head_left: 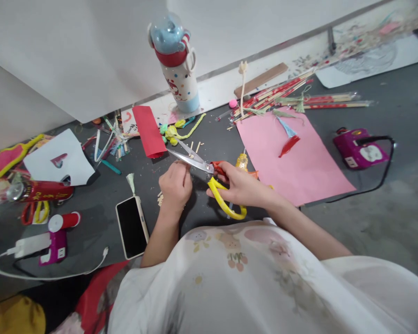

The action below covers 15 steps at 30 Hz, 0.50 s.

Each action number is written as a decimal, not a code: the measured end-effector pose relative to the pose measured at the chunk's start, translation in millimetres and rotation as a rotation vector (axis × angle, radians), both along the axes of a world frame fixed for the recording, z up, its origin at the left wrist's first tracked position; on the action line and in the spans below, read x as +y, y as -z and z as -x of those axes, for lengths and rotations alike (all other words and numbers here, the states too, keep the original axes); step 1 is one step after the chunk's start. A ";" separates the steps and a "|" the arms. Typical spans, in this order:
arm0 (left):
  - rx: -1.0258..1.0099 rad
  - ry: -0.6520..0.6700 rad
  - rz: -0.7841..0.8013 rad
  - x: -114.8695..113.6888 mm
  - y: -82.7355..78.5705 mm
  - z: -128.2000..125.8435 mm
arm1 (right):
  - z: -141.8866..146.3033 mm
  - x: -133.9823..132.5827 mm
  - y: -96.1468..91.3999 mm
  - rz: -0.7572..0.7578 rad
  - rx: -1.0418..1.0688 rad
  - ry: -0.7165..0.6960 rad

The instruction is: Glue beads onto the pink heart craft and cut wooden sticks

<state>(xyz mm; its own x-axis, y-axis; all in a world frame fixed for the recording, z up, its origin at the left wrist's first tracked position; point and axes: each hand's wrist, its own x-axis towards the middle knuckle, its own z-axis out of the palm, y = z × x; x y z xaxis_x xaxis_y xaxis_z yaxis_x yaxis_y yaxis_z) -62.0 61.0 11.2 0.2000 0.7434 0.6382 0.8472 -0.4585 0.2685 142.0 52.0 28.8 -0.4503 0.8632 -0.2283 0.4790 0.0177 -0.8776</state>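
My right hand [242, 188] grips the yellow and red handles of a pair of scissors [198, 163], whose steel blades stand apart and point up and left. My left hand [176, 185] is curled into a pinch right at the blades, holding something thin that I cannot make out. A few short pale stick pieces [159, 198] lie on the dark floor beside that hand. A folded red paper [148, 131] lies just beyond the blade tips.
A phone [132, 226] lies face up left of my left arm. A pink paper sheet [292, 155] lies at right, a magenta glue gun [357, 149] with a black cord beyond it. A bottle [177, 65] stands by the wall. Bundled sticks [292, 95], and more clutter lies at left.
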 end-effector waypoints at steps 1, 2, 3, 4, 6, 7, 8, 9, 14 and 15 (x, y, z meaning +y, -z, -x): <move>0.008 0.005 -0.003 0.0 -0.2 0.0 | 0.5 0.2 -1.3 0.002 -0.006 -0.005; 0.014 0.007 -0.003 0.1 -0.2 0.1 | 1.0 0.3 -2.5 0.004 -0.004 -0.008; 0.021 0.010 -0.002 0.2 -0.2 0.4 | 1.5 0.4 -3.4 0.009 0.005 -0.010; 0.027 0.013 0.005 0.4 -0.1 0.9 | 2.1 0.4 -4.0 0.015 0.017 -0.011; 0.037 0.019 0.024 0.8 0.1 2.1 | 2.9 0.2 -4.0 0.031 0.037 -0.008; 0.042 0.021 0.036 1.1 0.2 2.9 | 3.3 0.0 -3.8 0.042 0.040 -0.006; 0.050 0.023 0.050 1.3 0.2 3.6 | 3.7 -0.3 -3.5 0.057 0.041 -0.001; 0.060 0.025 0.067 1.4 0.2 4.3 | 4.1 -0.7 -3.5 0.074 0.043 0.005; 0.130 0.024 0.163 1.2 -1.2 6.3 | 7.0 -2.9 -11.6 0.169 0.014 0.053; 0.147 0.018 0.183 1.3 -1.7 6.5 | 7.6 -3.5 -14.1 0.188 -0.002 0.063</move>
<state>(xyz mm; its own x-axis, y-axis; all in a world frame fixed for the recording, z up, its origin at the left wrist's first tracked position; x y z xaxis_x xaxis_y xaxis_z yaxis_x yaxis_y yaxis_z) -68.5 62.3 12.9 0.2955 0.8393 0.4563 0.8753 -0.4292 0.2228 134.4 48.5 42.8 -0.3962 0.8317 -0.3889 0.4757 -0.1763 -0.8617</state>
